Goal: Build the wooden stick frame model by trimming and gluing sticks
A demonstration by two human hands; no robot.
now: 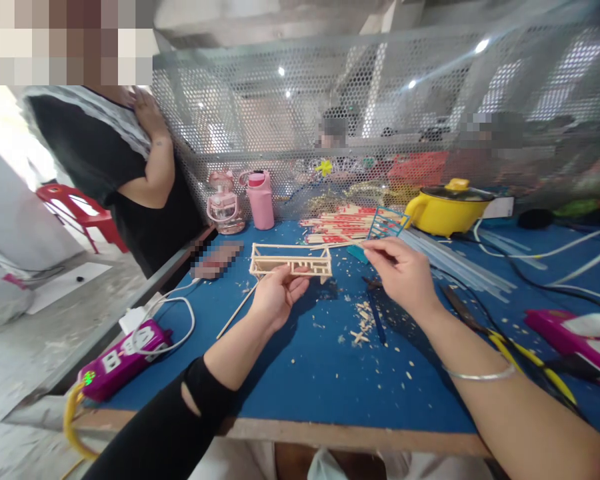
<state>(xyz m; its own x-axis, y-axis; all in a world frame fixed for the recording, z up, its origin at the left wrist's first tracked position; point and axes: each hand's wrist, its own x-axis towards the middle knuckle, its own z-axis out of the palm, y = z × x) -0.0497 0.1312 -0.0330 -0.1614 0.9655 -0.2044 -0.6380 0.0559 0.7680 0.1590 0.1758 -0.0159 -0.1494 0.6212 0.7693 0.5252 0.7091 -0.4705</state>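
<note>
- The wooden frame (pixel 291 259) is gripped along its near side by the left hand (pixel 279 293) and is held over the blue tabletop (pixel 290 393); its thin bars could be cracked or sprung from their joints if the fingers are tightened too far.
- A thin stick (pixel 347 244) appears to be pinched between the thumb and forefinger of the right hand (pixel 405 273); it could be dropped or turned askew, since only its end seems to be held.
- The frame's right corner could be knocked if the stick is brought in too quickly.
- A loose stick (pixel 237 311) beneath the frame's left end could be snagged or rolled when the frame is moved; whether it is joined to the frame cannot be told.
- Small pieces could be lost among the wood scraps (pixel 364 321), by which they are closely matched in colour.
- Part of the frame's near side is covered by the left fingers, so the joints there cannot be checked.
- Whether the frame is touched by the stick's far end cannot be made out.
- The dark tool (pixel 377 313) beside the scraps is shadowed and hard to identify.
- The purple power strip (pixel 575 340) at right is cut off by the picture's edge.
</note>
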